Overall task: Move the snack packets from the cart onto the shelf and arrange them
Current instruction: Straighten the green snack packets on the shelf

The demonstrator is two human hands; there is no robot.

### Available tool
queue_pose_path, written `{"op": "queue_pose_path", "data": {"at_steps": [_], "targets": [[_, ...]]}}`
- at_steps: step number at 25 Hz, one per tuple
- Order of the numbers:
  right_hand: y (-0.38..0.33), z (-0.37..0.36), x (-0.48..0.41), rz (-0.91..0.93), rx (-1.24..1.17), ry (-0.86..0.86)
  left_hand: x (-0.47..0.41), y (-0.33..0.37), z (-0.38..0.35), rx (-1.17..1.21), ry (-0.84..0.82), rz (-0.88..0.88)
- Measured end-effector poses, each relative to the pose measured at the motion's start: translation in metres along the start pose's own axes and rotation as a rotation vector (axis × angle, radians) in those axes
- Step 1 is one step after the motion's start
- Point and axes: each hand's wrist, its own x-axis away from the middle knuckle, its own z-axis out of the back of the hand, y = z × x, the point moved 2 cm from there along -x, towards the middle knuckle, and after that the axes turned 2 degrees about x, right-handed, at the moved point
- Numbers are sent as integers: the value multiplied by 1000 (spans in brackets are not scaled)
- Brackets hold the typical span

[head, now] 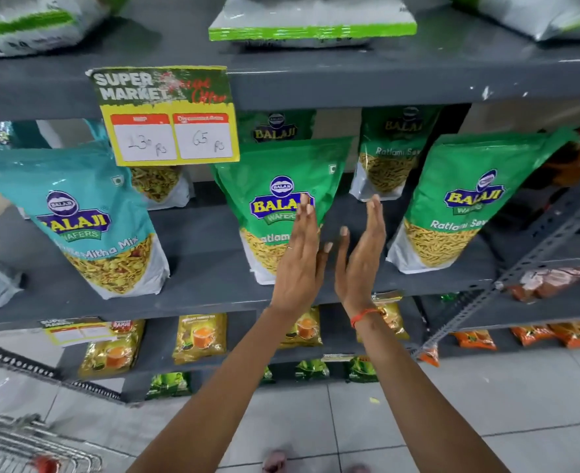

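Note:
On the grey middle shelf [213,285] stand three front packets: a teal Mitha Mix packet [87,220] at left, a green Ratlami Sev packet [271,186] in the middle, and another green packet [465,206] at right. More green packets [390,155] stand behind. My left hand [298,261] is flat, fingers straight, in front of the middle packet's right edge. My right hand [361,254] is flat too, palm facing the left one, over the bare gap between the two green packets. Neither hand holds anything. The wire cart [26,445] shows at bottom left.
A yellow price tag [169,121] hangs from the upper shelf edge. White and green bags [312,22] lie on the top shelf. Yellow tea packets [199,336] and orange packets [534,336] fill lower shelves. A slanted perforated metal strut [520,264] crosses at right. Tiled floor lies below.

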Motion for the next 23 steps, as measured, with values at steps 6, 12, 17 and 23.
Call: {"op": "queue_pose_path", "data": {"at_steps": [6,12,17,23], "targets": [[58,70,-12,-42,107,82,-16,24,-93,142,-280,427],[128,132,-28,-417,-196,12,-25,20,-161,254,-519,721],[156,131,-38,-492,-300,-162,-27,7,-163,328,-426,781],[156,130,-32,-525,-250,-162,-30,18,-155,306,-496,763]]}}
